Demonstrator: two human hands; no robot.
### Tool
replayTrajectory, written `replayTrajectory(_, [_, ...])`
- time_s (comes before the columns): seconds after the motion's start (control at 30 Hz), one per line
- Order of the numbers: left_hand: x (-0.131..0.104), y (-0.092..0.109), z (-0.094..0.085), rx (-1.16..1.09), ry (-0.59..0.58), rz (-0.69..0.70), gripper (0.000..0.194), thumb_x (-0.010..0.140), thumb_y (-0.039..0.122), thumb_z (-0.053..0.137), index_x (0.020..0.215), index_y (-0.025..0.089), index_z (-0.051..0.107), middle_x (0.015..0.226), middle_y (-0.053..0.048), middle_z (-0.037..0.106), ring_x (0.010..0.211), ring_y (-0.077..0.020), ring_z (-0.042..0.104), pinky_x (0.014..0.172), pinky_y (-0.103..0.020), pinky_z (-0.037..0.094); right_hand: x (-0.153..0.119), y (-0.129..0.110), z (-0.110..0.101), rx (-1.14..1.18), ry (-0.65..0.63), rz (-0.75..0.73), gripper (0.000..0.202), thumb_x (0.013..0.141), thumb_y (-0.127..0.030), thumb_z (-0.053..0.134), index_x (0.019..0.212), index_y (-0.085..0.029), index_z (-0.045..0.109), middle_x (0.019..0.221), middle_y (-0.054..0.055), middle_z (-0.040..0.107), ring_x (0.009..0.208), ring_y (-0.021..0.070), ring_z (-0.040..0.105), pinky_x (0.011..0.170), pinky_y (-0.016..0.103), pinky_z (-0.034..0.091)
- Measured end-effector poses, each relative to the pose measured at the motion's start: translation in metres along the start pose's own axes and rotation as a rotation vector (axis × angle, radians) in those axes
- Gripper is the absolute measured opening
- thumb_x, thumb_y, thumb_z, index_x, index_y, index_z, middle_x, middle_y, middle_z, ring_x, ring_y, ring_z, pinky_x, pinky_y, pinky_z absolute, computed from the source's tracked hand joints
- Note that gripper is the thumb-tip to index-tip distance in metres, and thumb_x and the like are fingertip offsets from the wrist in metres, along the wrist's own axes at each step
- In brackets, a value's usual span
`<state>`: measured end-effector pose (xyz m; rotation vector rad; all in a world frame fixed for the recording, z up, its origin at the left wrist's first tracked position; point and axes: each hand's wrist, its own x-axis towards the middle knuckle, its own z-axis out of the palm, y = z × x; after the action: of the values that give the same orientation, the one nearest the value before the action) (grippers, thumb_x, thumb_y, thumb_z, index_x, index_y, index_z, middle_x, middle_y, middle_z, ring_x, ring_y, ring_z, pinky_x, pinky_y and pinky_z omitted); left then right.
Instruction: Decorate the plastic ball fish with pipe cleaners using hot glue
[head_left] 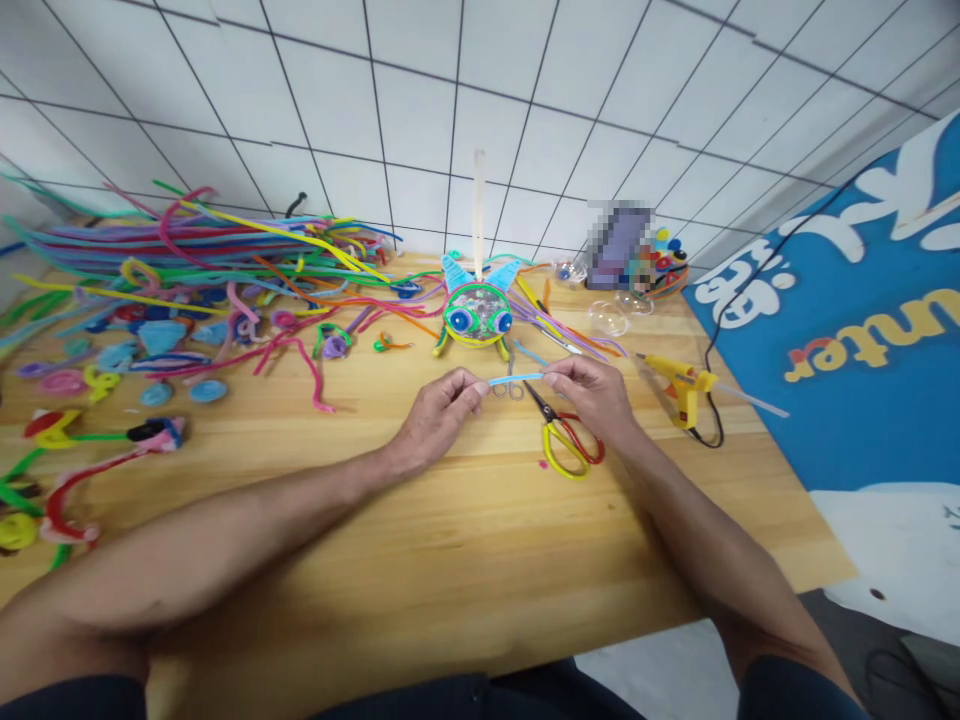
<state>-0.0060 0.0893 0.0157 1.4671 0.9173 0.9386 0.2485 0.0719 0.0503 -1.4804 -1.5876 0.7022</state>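
Note:
A short light-blue pipe cleaner (pixel 516 379) is stretched level between my two hands over the table. My left hand (pixel 442 410) pinches its left end, and my right hand (pixel 592 395) pinches the other. Just beyond them stands a round figure (pixel 478 312) with big blue eyes, blue pointed ears and a green and yellow rim; a pale stick rises behind it. Scissors with one yellow and one red handle (pixel 568 446) lie below my right hand, blades toward the pipe cleaner. Small metal loops (pixel 514 391) show partly behind the pipe cleaner.
A heap of coloured pipe cleaners (pixel 187 250) and coiled pieces covers the back left. Finished-looking fuzzy shapes (pixel 67 435) lie at the left edge. To the right are a yellow glue gun (pixel 681 385) with its cord, clear plastic balls (pixel 609 318) and a blurred upright screen (pixel 619 245).

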Motion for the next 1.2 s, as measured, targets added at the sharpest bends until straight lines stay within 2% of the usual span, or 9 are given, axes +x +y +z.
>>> replayTrajectory(0.13, [0.003,-0.004,-0.001,-0.016,0.068,-0.017,0.038,0.098,0.052,0.062,0.079,0.019,0.059,0.071,0.004,0.052,0.065,-0.0115,0.043,0.066,-0.026,0.037,-0.005,-0.004,0.005,0.001,0.036,-0.035,0.018,0.088,-0.039,0.075,0.081,-0.024,0.079,0.079,0.002,0.077,0.073,0.0186,0.064,0.073,0.034,0.049])
replayTrajectory(0.4, [0.0,0.004,-0.002,0.113,-0.139,0.043,0.035,0.098,0.051,0.06,0.095,0.018,0.07,0.077,0.002,0.058,0.07,-0.0126,0.047,0.066,-0.026,0.037,-0.001,0.003,0.005,0.029,-0.009,-0.078,0.025,0.089,-0.048,0.077,0.081,-0.025,0.077,0.083,0.003,0.071,0.078,0.0204,0.062,0.074,0.036,0.048])
replayTrajectory(0.53, [-0.001,0.004,-0.001,0.125,-0.16,0.085,0.033,0.098,0.049,0.061,0.089,0.018,0.069,0.076,0.002,0.059,0.071,-0.0128,0.049,0.067,-0.026,0.039,-0.004,-0.002,0.009,0.02,-0.048,-0.082,0.026,0.091,-0.05,0.077,0.082,-0.026,0.077,0.083,0.004,0.068,0.076,0.0201,0.061,0.07,0.036,0.047])
replayTrajectory(0.67, [0.001,0.0,-0.002,0.086,-0.096,0.087,0.038,0.096,0.053,0.063,0.082,0.018,0.065,0.072,0.002,0.057,0.069,-0.0127,0.048,0.067,-0.026,0.04,-0.007,0.002,0.013,0.058,-0.052,-0.016,0.032,0.09,-0.056,0.077,0.082,-0.025,0.076,0.082,0.003,0.068,0.073,0.0192,0.058,0.067,0.035,0.046])
replayTrajectory(0.77, [0.003,-0.002,-0.003,0.055,-0.035,0.064,0.04,0.095,0.056,0.063,0.082,0.018,0.063,0.071,0.003,0.053,0.066,-0.0121,0.045,0.065,-0.025,0.039,-0.007,0.004,0.015,0.062,-0.066,-0.009,0.03,0.09,-0.054,0.077,0.083,-0.025,0.077,0.08,0.002,0.068,0.073,0.0188,0.058,0.068,0.034,0.046])
replayTrajectory(0.93, [0.003,-0.002,-0.001,0.117,-0.067,0.095,0.037,0.095,0.052,0.061,0.082,0.018,0.065,0.069,0.003,0.052,0.065,-0.0118,0.043,0.064,-0.025,0.038,-0.008,0.0,0.018,-0.019,-0.066,-0.118,0.019,0.091,-0.045,0.077,0.093,-0.027,0.081,0.089,0.004,0.073,0.079,0.0199,0.062,0.076,0.036,0.05])
replayTrajectory(1.07, [0.001,-0.001,0.001,0.144,-0.054,0.128,0.036,0.097,0.052,0.06,0.083,0.019,0.066,0.069,0.003,0.054,0.066,-0.0123,0.044,0.064,-0.025,0.037,-0.009,-0.004,0.02,-0.02,-0.099,-0.128,0.021,0.093,-0.048,0.075,0.09,-0.027,0.081,0.089,0.005,0.075,0.082,0.0214,0.064,0.078,0.037,0.051])
replayTrajectory(1.2, [-0.001,0.002,0.001,0.104,-0.047,0.163,0.037,0.098,0.051,0.06,0.081,0.018,0.066,0.069,0.003,0.055,0.066,-0.0124,0.047,0.065,-0.026,0.039,-0.006,-0.013,0.019,-0.014,-0.119,-0.113,0.023,0.091,-0.05,0.076,0.089,-0.027,0.079,0.084,0.004,0.073,0.076,0.0202,0.062,0.073,0.036,0.05])
